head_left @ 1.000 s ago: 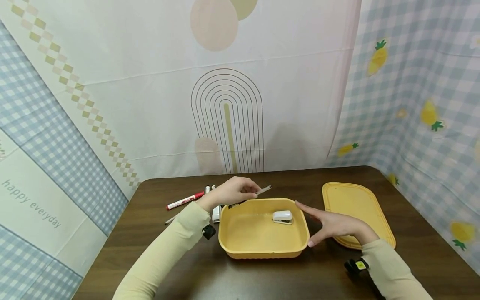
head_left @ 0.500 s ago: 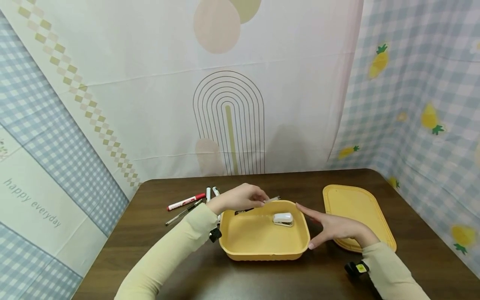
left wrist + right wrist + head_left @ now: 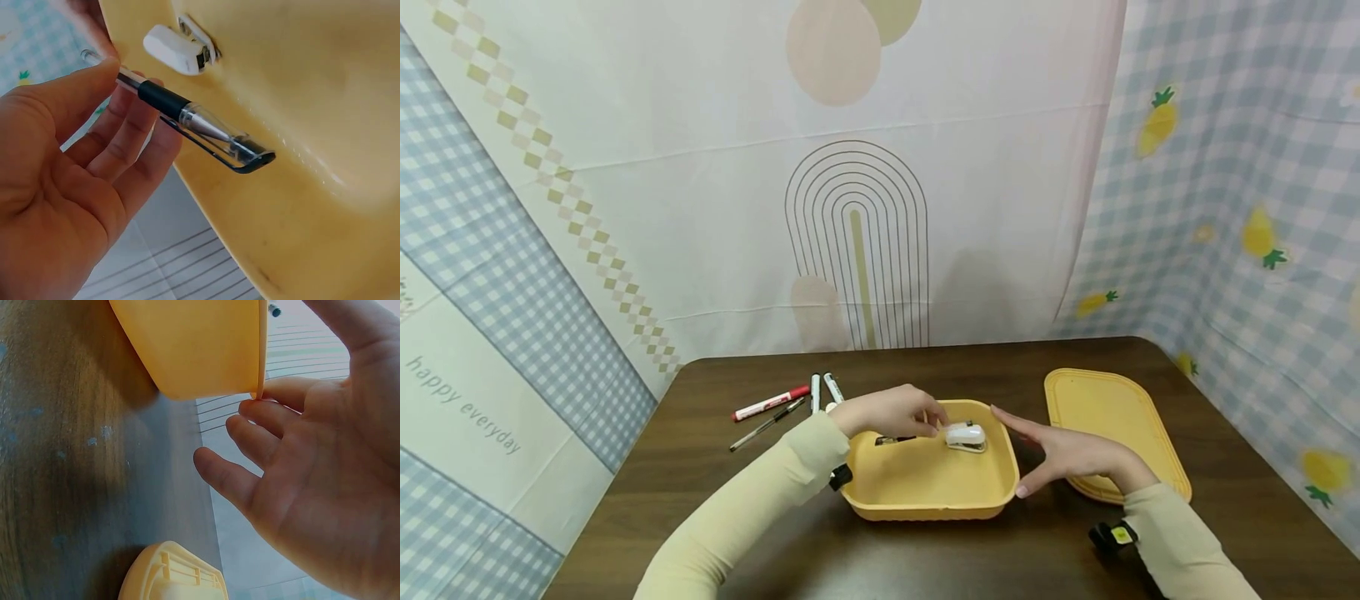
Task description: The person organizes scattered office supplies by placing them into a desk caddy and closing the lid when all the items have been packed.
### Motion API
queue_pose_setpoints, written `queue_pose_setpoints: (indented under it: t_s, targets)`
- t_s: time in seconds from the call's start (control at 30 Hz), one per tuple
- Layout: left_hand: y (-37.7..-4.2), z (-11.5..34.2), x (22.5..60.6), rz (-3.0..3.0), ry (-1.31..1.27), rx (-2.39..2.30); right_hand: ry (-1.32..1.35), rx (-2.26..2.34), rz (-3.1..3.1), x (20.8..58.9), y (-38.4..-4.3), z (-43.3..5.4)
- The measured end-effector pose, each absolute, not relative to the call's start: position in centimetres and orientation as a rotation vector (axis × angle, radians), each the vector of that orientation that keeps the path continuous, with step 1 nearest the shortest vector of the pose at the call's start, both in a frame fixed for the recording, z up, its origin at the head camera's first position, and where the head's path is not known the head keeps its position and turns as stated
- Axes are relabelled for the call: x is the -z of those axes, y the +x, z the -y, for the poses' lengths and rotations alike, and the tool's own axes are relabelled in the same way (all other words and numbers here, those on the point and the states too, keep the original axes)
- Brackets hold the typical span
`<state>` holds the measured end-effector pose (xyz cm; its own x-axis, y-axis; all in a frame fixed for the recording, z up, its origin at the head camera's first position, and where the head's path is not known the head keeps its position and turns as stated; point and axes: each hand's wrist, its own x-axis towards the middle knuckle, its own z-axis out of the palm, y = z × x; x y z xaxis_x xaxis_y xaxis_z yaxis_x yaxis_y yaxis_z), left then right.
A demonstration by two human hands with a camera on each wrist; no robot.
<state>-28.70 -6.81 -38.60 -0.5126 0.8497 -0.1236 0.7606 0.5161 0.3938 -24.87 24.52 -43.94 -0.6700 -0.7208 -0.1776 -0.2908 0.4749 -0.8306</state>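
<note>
My left hand [image 3: 895,412] pinches a clear gel pen [image 3: 164,98] between thumb and fingers, over the inside of a yellow plastic box [image 3: 925,510]. The pen's capped end with its black clip points left in the head view. Inside the box, near its right end, sits a small white stapler [image 3: 966,435], close beside my left fingertips. My right hand [image 3: 1067,452] spans the box's right end, forefinger at the back corner and thumb at the front corner. In the right wrist view, the other fingers are spread, some with tips at the rim.
Left of the box lie a red-capped marker [image 3: 771,404], another pen [image 3: 767,425] and white markers [image 3: 816,392], partly behind my left arm. The yellow lid [image 3: 1120,437] rests on the dark wooden table [image 3: 820,550] at right. Patterned cloth [image 3: 1000,208] hangs behind.
My left hand has carried the gel pen from over the back rim rightward and down into the box, beside the stapler. My right hand stays at the box's right end.
</note>
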Motion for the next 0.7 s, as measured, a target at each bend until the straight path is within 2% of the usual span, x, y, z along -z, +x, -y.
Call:
queue_pose_setpoints:
  t_s: [0.7]
  targets:
    - [-27.9, 3.7, 39.6, -2.284, 1.453, -0.121, -0.857, 1.081, -2.237, 43.9, -25.0, -24.2]
